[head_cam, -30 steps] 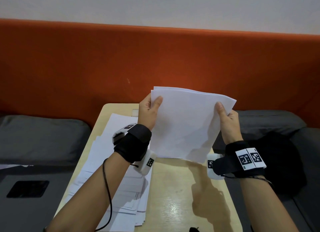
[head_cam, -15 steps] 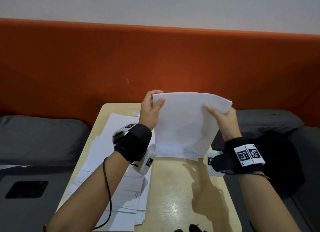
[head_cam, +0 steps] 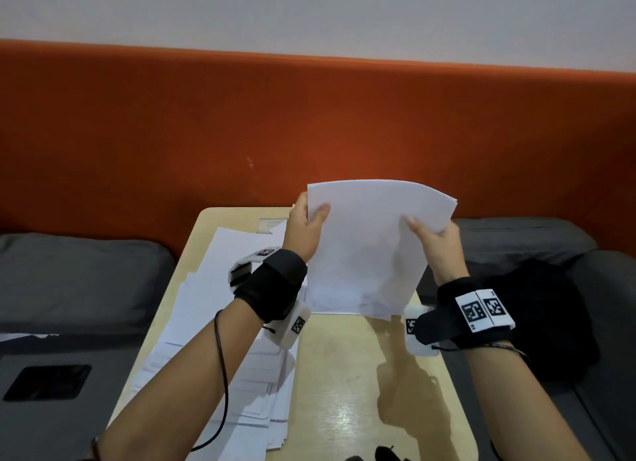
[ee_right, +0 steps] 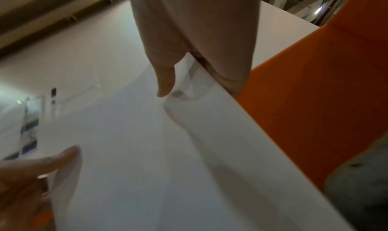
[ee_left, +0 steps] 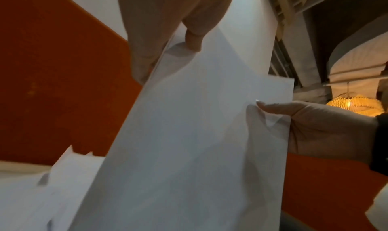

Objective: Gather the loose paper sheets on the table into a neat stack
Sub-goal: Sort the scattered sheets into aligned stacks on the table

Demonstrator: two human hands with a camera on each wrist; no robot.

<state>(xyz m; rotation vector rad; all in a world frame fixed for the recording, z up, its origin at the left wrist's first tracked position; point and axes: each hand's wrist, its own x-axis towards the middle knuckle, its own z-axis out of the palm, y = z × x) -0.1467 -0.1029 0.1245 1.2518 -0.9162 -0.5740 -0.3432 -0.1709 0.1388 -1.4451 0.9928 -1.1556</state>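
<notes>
I hold a bundle of white paper sheets [head_cam: 368,247] upright over the far part of the wooden table [head_cam: 347,385], its lower edge down at the tabletop. My left hand [head_cam: 306,225] pinches the bundle's upper left edge, thumb on the near face. My right hand [head_cam: 432,235] pinches the right edge, thumb in front. The left wrist view shows the same bundle [ee_left: 189,143] between my left hand [ee_left: 172,40] and right hand [ee_left: 310,123]. In the right wrist view my thumb presses the sheets [ee_right: 147,151]. More loose sheets [head_cam: 220,330] lie fanned along the table's left side.
An orange padded backrest [head_cam: 309,123] rises behind the table. Grey cushions [head_cam: 79,278] flank it on both sides. A black bag [head_cam: 543,319] lies on the right cushion. A grey laptop-like surface with a dark pad [head_cam: 44,381] sits at the lower left.
The bundle's edges have drawn together, and it has dropped until its lower edge meets the table. My right thumb has slid inward across the near face. The left hand has barely moved.
</notes>
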